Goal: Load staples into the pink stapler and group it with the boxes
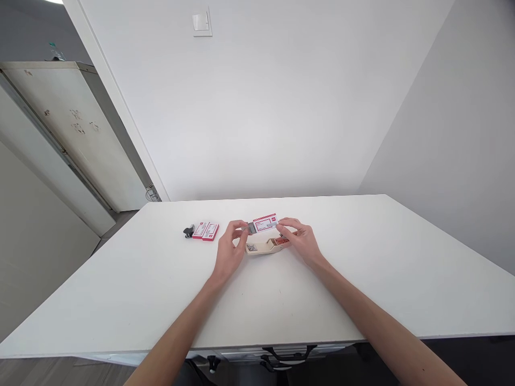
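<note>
Both my hands hold a small white and red staple box (265, 222) just above the white table (362, 268). My left hand (230, 247) pinches the grey inner tray that sticks out of the box's left end. My right hand (300, 239) grips the box's right end with curled fingers. Directly under the box lies a beige stapler (263, 246) on the table, with a red patch near its right end.
Two more small red and white boxes (206, 231) lie side by side to the left, with a small black clip-like object (188, 231) beside them. A wall rises behind the table. A black chair (281, 356) shows below the near edge.
</note>
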`<state>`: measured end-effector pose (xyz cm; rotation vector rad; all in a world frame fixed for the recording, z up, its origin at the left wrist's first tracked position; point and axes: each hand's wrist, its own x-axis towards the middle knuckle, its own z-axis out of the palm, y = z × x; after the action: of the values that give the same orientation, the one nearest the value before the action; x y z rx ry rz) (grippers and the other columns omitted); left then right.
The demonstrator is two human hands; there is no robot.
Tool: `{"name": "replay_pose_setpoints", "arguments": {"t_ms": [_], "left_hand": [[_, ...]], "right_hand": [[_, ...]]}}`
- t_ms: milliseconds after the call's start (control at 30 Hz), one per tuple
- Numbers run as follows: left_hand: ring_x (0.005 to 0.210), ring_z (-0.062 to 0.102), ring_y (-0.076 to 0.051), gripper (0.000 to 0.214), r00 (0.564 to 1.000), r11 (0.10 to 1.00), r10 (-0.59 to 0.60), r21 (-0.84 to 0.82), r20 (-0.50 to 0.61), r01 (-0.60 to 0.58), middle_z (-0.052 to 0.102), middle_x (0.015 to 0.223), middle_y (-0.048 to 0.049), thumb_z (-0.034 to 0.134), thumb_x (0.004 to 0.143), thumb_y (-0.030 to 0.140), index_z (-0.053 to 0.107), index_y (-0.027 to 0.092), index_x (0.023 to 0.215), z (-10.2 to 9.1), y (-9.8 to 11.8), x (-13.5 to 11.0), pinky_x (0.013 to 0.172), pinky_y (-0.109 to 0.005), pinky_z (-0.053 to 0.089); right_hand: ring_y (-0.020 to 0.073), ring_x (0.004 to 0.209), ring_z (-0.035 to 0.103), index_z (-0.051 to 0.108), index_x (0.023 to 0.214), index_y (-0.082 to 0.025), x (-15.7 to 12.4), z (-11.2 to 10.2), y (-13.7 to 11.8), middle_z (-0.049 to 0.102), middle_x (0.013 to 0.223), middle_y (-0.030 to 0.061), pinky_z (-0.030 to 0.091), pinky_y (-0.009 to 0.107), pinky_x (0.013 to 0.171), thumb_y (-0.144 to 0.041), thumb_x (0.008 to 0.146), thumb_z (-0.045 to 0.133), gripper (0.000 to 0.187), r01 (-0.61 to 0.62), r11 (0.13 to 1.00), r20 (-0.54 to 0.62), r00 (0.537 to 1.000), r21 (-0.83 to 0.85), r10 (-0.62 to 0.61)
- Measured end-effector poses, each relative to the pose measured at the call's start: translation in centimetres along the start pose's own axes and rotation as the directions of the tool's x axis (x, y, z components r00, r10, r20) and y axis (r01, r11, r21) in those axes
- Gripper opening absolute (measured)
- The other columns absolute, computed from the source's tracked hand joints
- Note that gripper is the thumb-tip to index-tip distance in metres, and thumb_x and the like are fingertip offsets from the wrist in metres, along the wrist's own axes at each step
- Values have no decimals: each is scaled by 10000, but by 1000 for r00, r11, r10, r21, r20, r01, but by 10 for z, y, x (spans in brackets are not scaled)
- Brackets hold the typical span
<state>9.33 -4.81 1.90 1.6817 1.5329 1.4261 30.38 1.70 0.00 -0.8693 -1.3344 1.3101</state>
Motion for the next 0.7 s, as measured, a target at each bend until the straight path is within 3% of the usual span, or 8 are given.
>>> {"name": "replay_pose_setpoints", "arguments": {"t_ms": [133,267,500,700], "left_hand": [[1124,646,-236,225,990,976,128,188,-65,-114,680,1205,-58,489,981,317,707,262,964,0,0,0,871,-366,539],[1078,655,-232,186,975,943,179,304,-128,-133,681,1179,-53,553,937,274,730,268,997,1,-4,1,940,-394,523],[1036,665,-225,153,964,912,203,391,-174,-122,706,1104,-40,601,935,331,735,259,957,1,-9,2,933,-400,517],[1006,671,-239,182,963,890,197,445,-182,-98,721,1087,-40,641,923,398,764,268,889,0,-14,4,910,-421,506]], "right_hand": [[182,671,744,808,985,-270,0,1,1,650,1236,58,684,393,630,-548,754,812,362,9,999,8,1000,-38,-9],[197,729,740,814,992,-277,-1,4,1,652,1240,70,682,399,655,-545,768,803,350,27,995,-5,1000,-98,-27],[295,1103,666,827,942,-277,-4,9,-3,709,1120,97,678,353,620,-527,781,790,300,135,977,4,991,-163,-136],[283,1164,639,825,950,-283,-2,9,1,745,1072,95,654,324,620,-463,831,757,226,219,946,14,975,-237,-222]]}}
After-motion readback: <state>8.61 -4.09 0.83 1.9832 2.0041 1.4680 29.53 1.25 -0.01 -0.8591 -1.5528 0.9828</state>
